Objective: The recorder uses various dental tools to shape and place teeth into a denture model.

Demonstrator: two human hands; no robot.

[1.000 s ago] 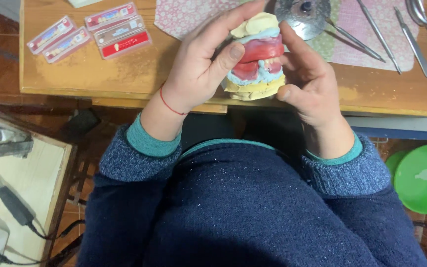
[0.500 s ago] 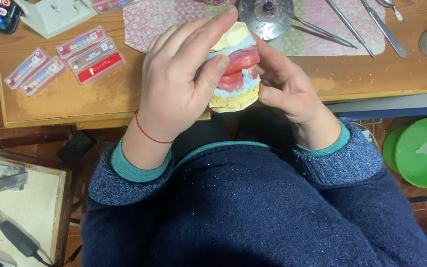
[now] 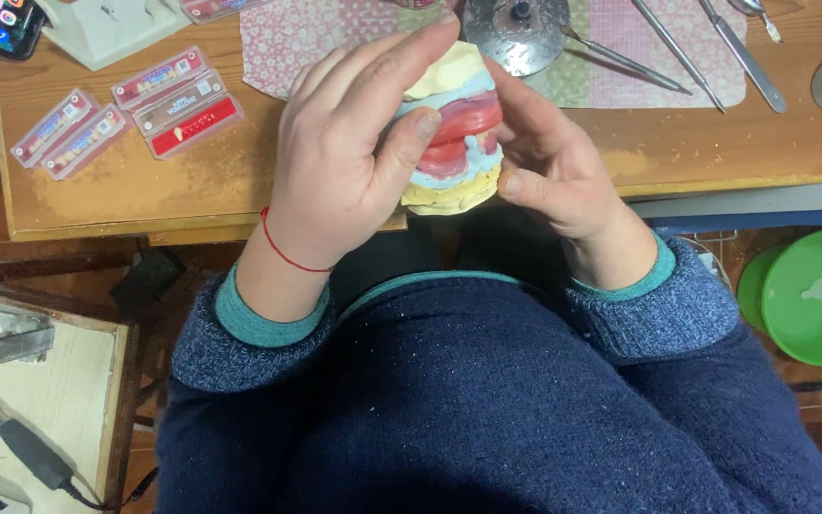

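Head view, looking down over a lap in a blue knitted jumper. Both hands hold one thing between them: a stacked dental model of pale yellow plaster casts with light blue bases and pink-red wax rims, raised just above the near edge of the wooden bench. Left hand, red thread at the wrist, wraps its side with fingers curled over the top, seemingly to keep the halves pressed together. Right hand cups the opposite side, thumb against the lower cast, steadying it. Behind: patterned pink cloth mat, round metal dish, slim metal instruments. Left on the bench, flat clear cards of artificial teeth. Green plastic bowl sits low at right.
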